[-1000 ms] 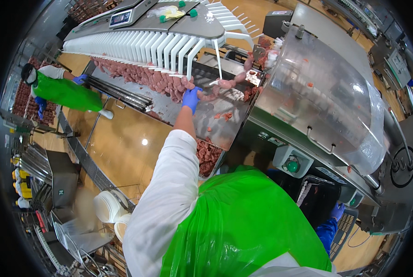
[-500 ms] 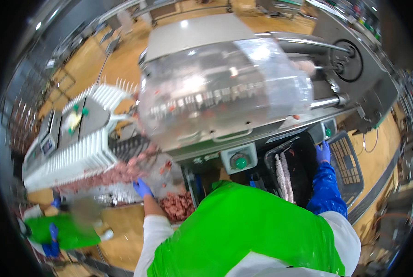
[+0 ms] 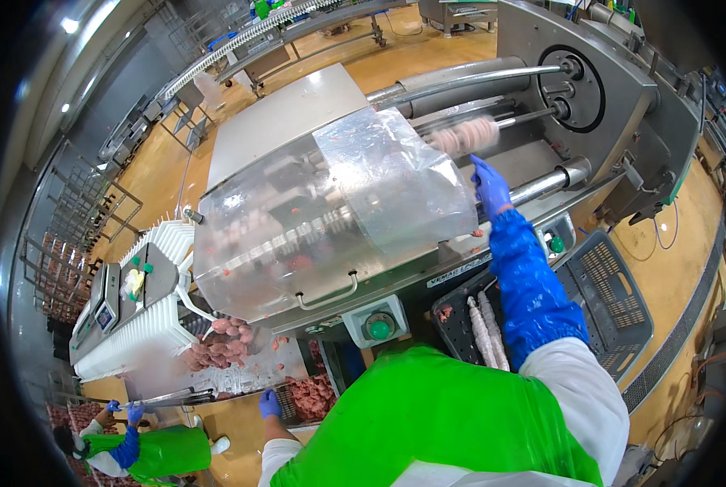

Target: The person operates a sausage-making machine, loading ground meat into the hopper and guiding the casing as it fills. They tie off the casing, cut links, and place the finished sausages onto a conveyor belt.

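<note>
My right hand (image 3: 490,188), in a blue glove and blue sleeve, reaches over the machine's front edge with its fingers stretched out. Just beyond the fingertips, a pale pleated sausage casing (image 3: 464,136) sits on a metal tube, blurred by motion. I cannot tell whether they touch. My left hand (image 3: 270,403), gloved in blue, is low beside a bin of ground meat (image 3: 313,396), near the steel tray's edge. Its fingers look loosely extended, with nothing visible in them. A clear plastic cover (image 3: 339,203) spans the stuffing machine's middle. Linked sausages (image 3: 217,345) lie on the tray (image 3: 253,375).
Pale casing sticks (image 3: 485,329) lie in a black crate (image 3: 454,333) before me; a grey crate (image 3: 610,284) stands right. Green buttons (image 3: 380,327) face me. A white-slatted conveyor (image 3: 136,329) stands left. A co-worker in a green apron (image 3: 168,454) holds long rods (image 3: 172,398).
My right hand has risen from the crates to the casing tube. My left hand has drawn back from the sausages toward the tray's near edge. The view has shifted, and the co-worker now holds rods.
</note>
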A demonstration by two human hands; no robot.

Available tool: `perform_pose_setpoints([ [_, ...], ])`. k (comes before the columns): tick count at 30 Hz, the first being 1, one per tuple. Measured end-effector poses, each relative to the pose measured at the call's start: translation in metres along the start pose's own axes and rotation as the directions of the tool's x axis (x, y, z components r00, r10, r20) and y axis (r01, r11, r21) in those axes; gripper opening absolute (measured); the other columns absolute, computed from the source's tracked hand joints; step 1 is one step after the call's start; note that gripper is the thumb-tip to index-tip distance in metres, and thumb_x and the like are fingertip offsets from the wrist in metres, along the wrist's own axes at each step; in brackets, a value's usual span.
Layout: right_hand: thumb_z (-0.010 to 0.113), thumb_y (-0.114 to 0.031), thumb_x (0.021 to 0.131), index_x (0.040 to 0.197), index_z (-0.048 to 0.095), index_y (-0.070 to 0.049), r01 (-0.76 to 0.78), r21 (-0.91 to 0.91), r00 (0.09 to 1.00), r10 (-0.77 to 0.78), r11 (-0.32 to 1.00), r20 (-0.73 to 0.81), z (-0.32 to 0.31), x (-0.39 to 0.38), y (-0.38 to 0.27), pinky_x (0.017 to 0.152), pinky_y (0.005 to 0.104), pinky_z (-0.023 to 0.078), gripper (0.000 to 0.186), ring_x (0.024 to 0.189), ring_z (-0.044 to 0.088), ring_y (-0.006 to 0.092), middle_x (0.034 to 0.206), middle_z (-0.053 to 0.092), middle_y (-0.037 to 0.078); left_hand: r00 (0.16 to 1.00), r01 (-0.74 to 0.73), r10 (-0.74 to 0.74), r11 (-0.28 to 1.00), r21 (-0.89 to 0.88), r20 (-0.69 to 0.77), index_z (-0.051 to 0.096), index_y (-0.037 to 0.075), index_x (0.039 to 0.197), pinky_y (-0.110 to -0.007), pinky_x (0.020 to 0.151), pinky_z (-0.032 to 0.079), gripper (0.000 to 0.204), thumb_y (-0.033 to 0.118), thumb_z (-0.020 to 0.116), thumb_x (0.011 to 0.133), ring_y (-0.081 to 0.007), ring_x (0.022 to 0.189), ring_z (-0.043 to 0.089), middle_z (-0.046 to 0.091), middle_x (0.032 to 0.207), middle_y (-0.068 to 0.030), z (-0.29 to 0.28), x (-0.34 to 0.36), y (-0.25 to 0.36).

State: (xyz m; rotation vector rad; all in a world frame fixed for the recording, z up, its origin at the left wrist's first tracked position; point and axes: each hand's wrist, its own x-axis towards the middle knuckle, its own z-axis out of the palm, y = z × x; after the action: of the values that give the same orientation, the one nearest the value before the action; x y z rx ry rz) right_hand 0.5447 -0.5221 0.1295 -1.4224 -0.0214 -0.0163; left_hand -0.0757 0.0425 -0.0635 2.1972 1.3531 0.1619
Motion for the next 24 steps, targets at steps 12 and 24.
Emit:
perform_pose_setpoints([
  [12, 0.059, -0.027, 0.089, 0.08, 0.051, -0.02, -0.349, 0.526, 0.922, 0.184, 0.776, 0.341, 0.035, 0.087, 0.038, 0.042, 0.0247, 0.027, 0.015, 0.047, 0.037, 0.0085, 0.06, 0.04, -0.007, 0.989, 0.129, -0.116, 0.982, -0.138, 0.096, 0.07, -0.002, 0.101, -0.037, 0.08, 0.051, 0.029, 0.022, 0.061, 0.088, -0.025, 0.086, 0.065, 0.071, 0.096, -0.0176, -0.025, -0.026, -0.018],
  [24, 0.051, -0.022, 0.096, 0.126, 0.06, -0.014, 0.382, -0.623, 0.881, -0.473, 0.682, 0.021, -0.021, 0.062, 0.053, 0.078, 0.0358, 0.051, 0.032, 0.085, 0.064, 0.0236, 0.092, 0.067, 0.006, 0.891, -0.452, 0.337, 0.727, 0.517, 0.306, 0.069, 0.016, 0.108, -0.045, 0.09, 0.05, 0.027, 0.01, 0.057, 0.085, -0.034, 0.103, 0.063, 0.066, 0.112, -0.0163, -0.054, -0.061, -0.098],
])
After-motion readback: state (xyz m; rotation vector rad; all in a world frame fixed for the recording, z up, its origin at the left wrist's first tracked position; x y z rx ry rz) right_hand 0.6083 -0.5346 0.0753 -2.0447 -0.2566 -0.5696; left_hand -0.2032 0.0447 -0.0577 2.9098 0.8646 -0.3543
